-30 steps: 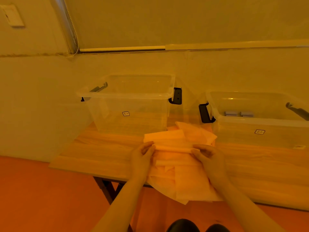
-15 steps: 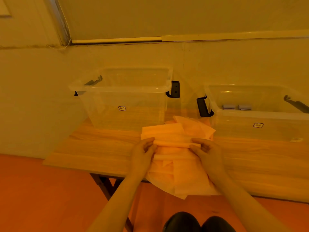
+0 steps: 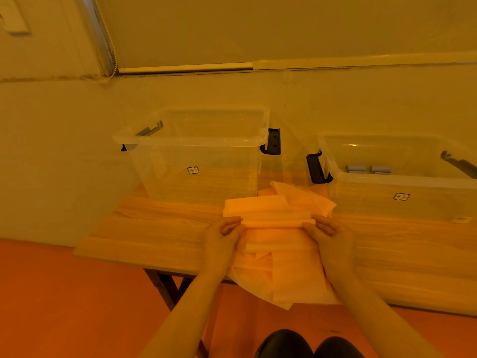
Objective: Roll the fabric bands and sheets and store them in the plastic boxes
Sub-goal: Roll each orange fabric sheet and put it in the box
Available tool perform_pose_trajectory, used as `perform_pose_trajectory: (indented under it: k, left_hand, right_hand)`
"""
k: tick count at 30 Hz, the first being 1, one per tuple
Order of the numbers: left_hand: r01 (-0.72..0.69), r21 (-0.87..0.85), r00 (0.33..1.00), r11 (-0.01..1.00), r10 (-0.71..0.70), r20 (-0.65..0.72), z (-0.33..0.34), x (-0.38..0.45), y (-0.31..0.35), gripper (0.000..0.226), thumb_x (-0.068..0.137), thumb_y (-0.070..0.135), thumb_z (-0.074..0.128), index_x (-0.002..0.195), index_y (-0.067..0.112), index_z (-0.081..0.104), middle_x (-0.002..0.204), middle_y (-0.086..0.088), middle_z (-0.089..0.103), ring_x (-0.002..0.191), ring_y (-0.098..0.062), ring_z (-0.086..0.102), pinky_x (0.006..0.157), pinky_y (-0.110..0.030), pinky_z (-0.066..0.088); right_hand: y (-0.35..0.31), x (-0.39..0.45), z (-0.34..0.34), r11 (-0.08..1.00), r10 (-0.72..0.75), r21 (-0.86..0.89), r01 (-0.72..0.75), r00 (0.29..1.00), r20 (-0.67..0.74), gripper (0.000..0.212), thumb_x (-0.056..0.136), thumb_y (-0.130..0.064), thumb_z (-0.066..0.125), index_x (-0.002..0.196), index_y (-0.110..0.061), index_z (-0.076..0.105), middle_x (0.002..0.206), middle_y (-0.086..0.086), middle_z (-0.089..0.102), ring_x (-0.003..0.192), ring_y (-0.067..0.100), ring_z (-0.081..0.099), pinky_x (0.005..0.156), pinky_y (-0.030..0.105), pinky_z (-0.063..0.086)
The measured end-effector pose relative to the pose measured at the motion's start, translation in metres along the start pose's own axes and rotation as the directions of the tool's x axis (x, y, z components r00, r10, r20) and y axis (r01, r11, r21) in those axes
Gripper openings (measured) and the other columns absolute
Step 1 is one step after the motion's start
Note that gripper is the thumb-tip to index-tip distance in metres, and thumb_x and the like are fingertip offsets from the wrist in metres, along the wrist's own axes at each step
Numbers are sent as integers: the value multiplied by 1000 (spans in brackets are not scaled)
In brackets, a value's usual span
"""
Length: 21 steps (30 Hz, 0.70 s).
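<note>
Fabric sheets (image 3: pixel 278 257) lie in a loose pale heap at the near edge of the wooden table (image 3: pixel 160 228), their lower flaps hanging over that edge. Across the top of the heap runs a rolled fold of fabric (image 3: pixel 277 220); the left hand (image 3: pixel 222 239) pinches its left end between thumb and curled fingers, and the right hand (image 3: pixel 331 237) pinches its right end the same way. Behind the heap, toward the far edge by the wall, stand two clear plastic boxes with black latch handles. The left box (image 3: pixel 196 140) shows nothing inside that I can make out. The right box (image 3: pixel 402 182) holds two small grey rolls (image 3: pixel 367 169) side by side near its far wall; they may be rolled bands, though the view is too dim to be sure.
</note>
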<state>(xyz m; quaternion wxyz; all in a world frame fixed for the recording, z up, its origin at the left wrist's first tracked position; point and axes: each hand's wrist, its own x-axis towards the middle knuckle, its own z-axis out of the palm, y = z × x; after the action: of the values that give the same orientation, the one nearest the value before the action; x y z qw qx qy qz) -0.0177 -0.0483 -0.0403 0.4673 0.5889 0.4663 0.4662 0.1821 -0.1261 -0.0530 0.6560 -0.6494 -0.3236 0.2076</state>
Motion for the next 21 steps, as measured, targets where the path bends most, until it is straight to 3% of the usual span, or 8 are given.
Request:
perform_pose_trajectory:
  k: [3,10,16,21]
  left_hand:
    - [16,-18,998,1000,-15,56,-1,2,-4,27,88,19,67,115,20,66,106,5,68,93,1,62,71,-16,54]
    - [50,-81,987,995,-37,155,0,4,-5,35,89,15,65,122,22,59,107,11,63,93,4,60,67,-12,52]
    - [34,-86,997,996,-28,74,1,3,-8,31,88,13,66,117,23,62,108,8,66,95,1,61,69,-13,52]
    - [-2,-30,995,1000,5,98,1,2,-7,33,92,15,60,124,23,58,109,15,61,95,7,56,69,-8,50]
  right_hand:
    - [1,-1,0,999,-36,-28,35,999,-2,38,86,-23,69,123,-16,62,112,-6,60,91,1,53,70,14,42]
    - [-1,-1,1,990,-99,-95,102,994,38,36,89,-19,64,124,-13,60,117,-2,60,101,7,53,72,11,41]
    - [-1,-1,2,993,-87,-80,87,996,8,37,88,-17,65,124,-11,61,116,-2,61,97,4,53,68,10,41]
    - [0,-1,2,991,-86,-104,87,996,9,37,88,-18,65,124,-10,61,119,4,62,99,7,53,70,10,40]
